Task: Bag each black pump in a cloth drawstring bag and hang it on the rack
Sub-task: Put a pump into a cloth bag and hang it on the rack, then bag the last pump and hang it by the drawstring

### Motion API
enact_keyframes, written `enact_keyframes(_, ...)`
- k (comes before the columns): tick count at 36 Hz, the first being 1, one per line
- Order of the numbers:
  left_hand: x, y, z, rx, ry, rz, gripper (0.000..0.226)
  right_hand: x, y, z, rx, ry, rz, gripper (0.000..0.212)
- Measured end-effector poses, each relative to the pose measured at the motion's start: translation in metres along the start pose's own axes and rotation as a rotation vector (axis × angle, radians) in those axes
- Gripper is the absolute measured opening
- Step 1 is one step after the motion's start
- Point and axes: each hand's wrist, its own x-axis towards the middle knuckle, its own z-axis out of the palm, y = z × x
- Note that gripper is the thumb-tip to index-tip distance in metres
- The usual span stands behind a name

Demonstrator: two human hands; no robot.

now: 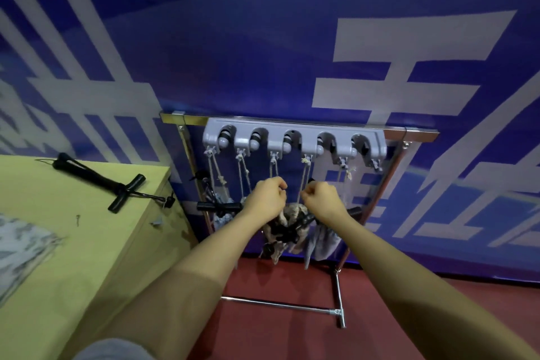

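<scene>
My left hand [267, 197] and right hand [321, 199] are both curled tight just below the rack [293, 140], each pinching a cord of the bag [292, 215] hanging under its middle hooks; a pump handle [295, 228] pokes from that bag. More bags hang either side. Left of the rack, one bare pump [99, 181] lies on the table [73, 242].

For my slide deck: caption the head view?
Both hands pinch a bagged pump's drawstrings below the rack.
</scene>
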Motion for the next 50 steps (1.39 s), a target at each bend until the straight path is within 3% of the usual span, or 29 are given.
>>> enact_keyframes(8,-0.032,-0.092,-0.074,0.022,0.045,-0.024,0.022,-0.022,-0.091,0.078,-0.011,-0.056,-0.078,0.02)
enact_keyframes(18,-0.078,-0.243,-0.173,-0.022,0.137,-0.127,0.025,-0.037,-0.21,0.215,-0.021,-0.122,-0.14,0.019)
enact_keyframes(28,-0.128,-0.365,-0.252,-0.065,0.223,-0.331,0.026,-0.04,-0.314,0.327,-0.026,-0.292,-0.257,0.02)
enact_keyframes(36,-0.132,-0.435,-0.261,-0.126,0.23,-0.51,0.023,-0.023,-0.346,0.392,-0.141,-0.462,-0.39,0.025)
enact_keyframes(45,-0.12,-0.491,-0.244,0.186,0.041,-0.727,0.05,0.011,-0.349,0.458,-0.352,-0.665,-0.573,0.048)
enact_keyframes(50,-0.116,-0.511,-0.234,0.255,0.063,-0.713,0.035,0.021,-0.344,0.478,-0.515,-0.657,-0.642,0.047)
